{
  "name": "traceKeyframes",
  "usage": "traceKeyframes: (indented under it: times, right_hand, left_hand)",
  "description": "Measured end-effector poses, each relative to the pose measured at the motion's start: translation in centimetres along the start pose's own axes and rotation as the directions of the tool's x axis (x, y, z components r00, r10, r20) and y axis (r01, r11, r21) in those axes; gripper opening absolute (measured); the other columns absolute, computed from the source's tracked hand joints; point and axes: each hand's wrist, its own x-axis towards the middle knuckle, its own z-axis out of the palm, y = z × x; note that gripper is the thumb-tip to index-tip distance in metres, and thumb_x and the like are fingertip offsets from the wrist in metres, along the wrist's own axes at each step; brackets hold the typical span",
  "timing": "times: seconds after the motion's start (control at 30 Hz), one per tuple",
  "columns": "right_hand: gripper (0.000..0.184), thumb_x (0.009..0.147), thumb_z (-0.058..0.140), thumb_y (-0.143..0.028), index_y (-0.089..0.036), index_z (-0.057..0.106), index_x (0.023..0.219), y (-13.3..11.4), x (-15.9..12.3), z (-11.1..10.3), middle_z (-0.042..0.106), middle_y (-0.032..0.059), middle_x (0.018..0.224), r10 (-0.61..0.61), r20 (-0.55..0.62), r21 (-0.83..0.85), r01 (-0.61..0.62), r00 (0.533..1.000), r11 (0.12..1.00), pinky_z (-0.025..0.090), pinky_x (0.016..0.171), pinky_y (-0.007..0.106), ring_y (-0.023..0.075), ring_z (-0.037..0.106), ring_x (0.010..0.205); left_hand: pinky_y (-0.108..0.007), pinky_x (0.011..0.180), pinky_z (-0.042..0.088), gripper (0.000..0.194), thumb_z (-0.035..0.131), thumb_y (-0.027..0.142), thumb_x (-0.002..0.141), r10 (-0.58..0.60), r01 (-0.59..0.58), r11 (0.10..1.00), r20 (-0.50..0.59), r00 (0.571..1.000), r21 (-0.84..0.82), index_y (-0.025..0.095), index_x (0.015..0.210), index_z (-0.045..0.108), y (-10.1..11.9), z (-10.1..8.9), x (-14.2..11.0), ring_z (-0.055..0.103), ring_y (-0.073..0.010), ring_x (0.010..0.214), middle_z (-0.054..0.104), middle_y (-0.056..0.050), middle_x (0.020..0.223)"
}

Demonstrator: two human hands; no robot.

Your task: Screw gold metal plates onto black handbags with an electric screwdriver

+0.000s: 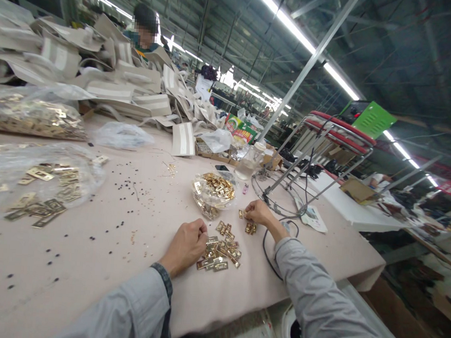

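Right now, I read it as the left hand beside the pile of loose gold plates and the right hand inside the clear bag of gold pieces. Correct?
Not quite: the right hand is outside the clear bag, to its right, fingertips at a small gold piece. The head view shows this.

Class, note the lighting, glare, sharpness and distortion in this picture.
In the head view, the tube lights burn out white and the gold plates glint; in that view, the far background looks soft, the scene tilts, and the sleeves seem stretched, perhaps by a wide lens.
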Motion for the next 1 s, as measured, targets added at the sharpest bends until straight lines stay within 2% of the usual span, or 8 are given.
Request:
traceKeyframes:
  times: [0.07,0.13,0.2,0.33,0.43,0.5,0.67,1.0]
  right_hand:
    - [0.015,0.069,0.077,-0.021,-0.011,0.077,0.080,-0.5,-0.1,-0.1,0.071,0.0051,0.068,-0.042,0.032,0.041,0.041,0.999,0.998,0.041,0.055,0.021,0.0139,0.061,0.061]
    - [0.024,0.078,0.074,-0.028,-0.012,0.079,0.095,-0.8,-0.3,-0.6,0.075,0.0057,0.076,-0.091,0.051,0.078,0.087,0.995,0.993,0.046,0.060,0.022,0.0144,0.064,0.065]
    - [0.028,0.083,0.071,-0.030,-0.013,0.078,0.104,-0.6,-0.7,-1.4,0.076,0.0060,0.081,-0.119,0.039,0.086,0.116,0.992,0.990,0.048,0.065,0.022,0.0149,0.066,0.070]
    - [0.020,0.069,0.079,-0.022,-0.012,0.078,0.086,1.2,-2.2,-3.1,0.075,0.0063,0.079,-0.117,0.023,0.021,0.116,0.993,0.993,0.046,0.067,0.024,0.0168,0.064,0.074]
    - [0.033,0.058,0.085,-0.021,-0.014,0.079,0.090,2.9,-3.7,-3.2,0.076,0.0055,0.085,-0.104,0.085,0.012,0.103,0.991,0.995,0.046,0.067,0.025,0.0173,0.064,0.075]
    - [0.039,0.058,0.086,-0.024,-0.014,0.078,0.095,3.8,-4.5,-2.8,0.077,0.0055,0.086,-0.098,0.125,0.037,0.094,0.987,0.995,0.046,0.066,0.025,0.0169,0.065,0.074]
    - [0.034,0.064,0.084,-0.031,-0.014,0.076,0.093,4.7,-5.4,-1.8,0.074,0.0030,0.079,-0.114,0.207,0.126,0.089,0.972,0.988,0.045,0.062,0.024,0.0152,0.063,0.069]
    - [0.036,0.060,0.087,-0.028,-0.013,0.075,0.091,3.8,-5.6,-2.2,0.068,0.0002,0.073,-0.121,0.239,0.213,0.070,0.963,0.975,0.040,0.059,0.022,0.0124,0.056,0.066]
  left_hand:
    - [-0.027,0.064,0.037,0.015,0.049,0.011,0.087,0.003,-0.003,1.000,0.001,1.000,-0.002,0.019,0.079,0.060,0.0,0.0,0.0,0.058,-0.0149,0.063,0.066,-0.003,0.067]
    - [-0.027,0.063,0.036,0.015,0.050,0.011,0.086,0.001,-0.001,1.000,0.003,1.000,0.000,0.019,0.079,0.060,0.0,-0.1,0.0,0.057,-0.0146,0.062,0.066,-0.002,0.066]
    - [-0.027,0.063,0.036,0.015,0.050,0.010,0.086,-0.001,0.001,1.000,0.008,1.000,-0.004,0.019,0.078,0.060,0.0,-0.1,0.0,0.057,-0.0143,0.061,0.066,-0.002,0.065]
    - [-0.026,0.063,0.037,0.016,0.049,0.009,0.085,0.009,-0.009,1.000,0.003,1.000,-0.014,0.019,0.078,0.059,0.1,-0.2,0.1,0.058,-0.0142,0.062,0.065,-0.001,0.066]
    - [-0.026,0.063,0.037,0.016,0.049,0.009,0.084,0.009,-0.009,1.000,0.004,1.000,-0.012,0.019,0.077,0.058,0.1,-0.1,0.1,0.057,-0.0141,0.061,0.065,-0.001,0.065]
    - [-0.026,0.063,0.037,0.015,0.050,0.009,0.084,0.007,-0.007,1.000,0.005,1.000,-0.011,0.020,0.077,0.058,0.1,-0.1,0.0,0.058,-0.0141,0.061,0.065,-0.001,0.065]
    - [-0.027,0.064,0.038,0.014,0.050,0.011,0.084,0.017,-0.017,1.000,0.000,1.000,0.004,0.020,0.078,0.059,0.1,-0.2,-0.1,0.058,-0.0147,0.062,0.065,0.000,0.066]
    - [-0.027,0.063,0.038,0.014,0.049,0.011,0.084,0.010,-0.010,1.000,0.005,1.000,-0.012,0.020,0.078,0.059,0.1,-0.2,-0.1,0.057,-0.0144,0.060,0.064,0.000,0.065]
